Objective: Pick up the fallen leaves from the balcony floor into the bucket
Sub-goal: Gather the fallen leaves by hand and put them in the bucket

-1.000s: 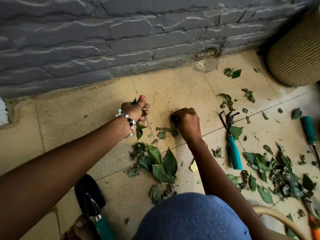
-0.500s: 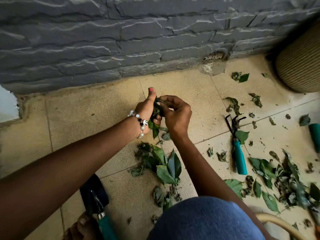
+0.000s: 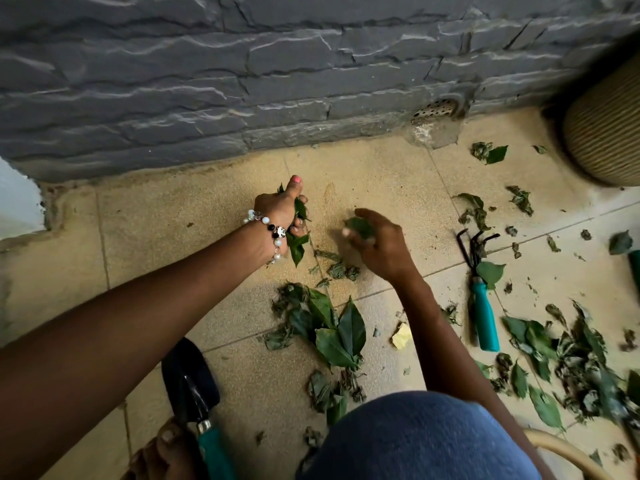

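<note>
Gathering step: my left hand [image 3: 282,209] is clutching a leaf bunch [image 3: 298,237]; my right hand [image 3: 375,242], fingers loosely spread, is reaching for scraps [image 3: 341,270] just below it.

Green leaves [image 3: 349,336] (glossy), teal-handled rake [image 3: 484,315]

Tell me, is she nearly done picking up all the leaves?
Not nearly. Done: the tiles by the wall on the left look bare of leaves. In hand: the left hand grips a bunch of leaves, and the right hand reaches down with a leaf against its fingers. Left: a leaf pile by the knee and a bigger scatter on the right. No bucket clearly shows.
</note>
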Motion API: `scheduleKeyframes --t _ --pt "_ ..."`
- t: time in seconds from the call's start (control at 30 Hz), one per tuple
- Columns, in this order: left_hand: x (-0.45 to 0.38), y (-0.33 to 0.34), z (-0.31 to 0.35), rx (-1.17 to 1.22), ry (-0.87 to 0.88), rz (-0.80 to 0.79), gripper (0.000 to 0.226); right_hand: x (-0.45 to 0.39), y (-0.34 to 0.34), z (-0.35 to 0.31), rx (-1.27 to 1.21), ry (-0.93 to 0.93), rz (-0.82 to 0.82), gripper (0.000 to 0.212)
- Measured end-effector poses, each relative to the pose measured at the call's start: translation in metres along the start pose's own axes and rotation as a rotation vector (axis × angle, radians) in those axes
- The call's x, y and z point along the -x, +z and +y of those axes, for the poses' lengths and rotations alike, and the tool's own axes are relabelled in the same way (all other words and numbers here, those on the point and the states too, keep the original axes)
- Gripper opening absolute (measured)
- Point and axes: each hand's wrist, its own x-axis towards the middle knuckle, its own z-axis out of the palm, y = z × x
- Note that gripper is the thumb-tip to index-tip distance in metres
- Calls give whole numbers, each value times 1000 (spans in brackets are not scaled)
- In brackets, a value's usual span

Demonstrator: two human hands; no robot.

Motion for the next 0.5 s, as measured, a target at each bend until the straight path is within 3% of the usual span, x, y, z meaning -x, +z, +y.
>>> scheduleKeyframes --t 0.07,0.17,0.37,0.43,0.5 --pt "-1 -1 -1 5 -19 13 41 4 12 9 281 -22 -158 94" --pt "0 0 -5 -14 -27 23 42 15 27 13 434 -131 -223 83" --pt "0 -1 -15 -36 -55 25 43 32 35 12 317 -417 114 30" --pt "-2 -4 -17 -37 -62 31 43 32 33 11 285 -477 210 23" --pt "-3 -7 -17 -41 -70 53 42 28 30 4 95 -390 280 27"
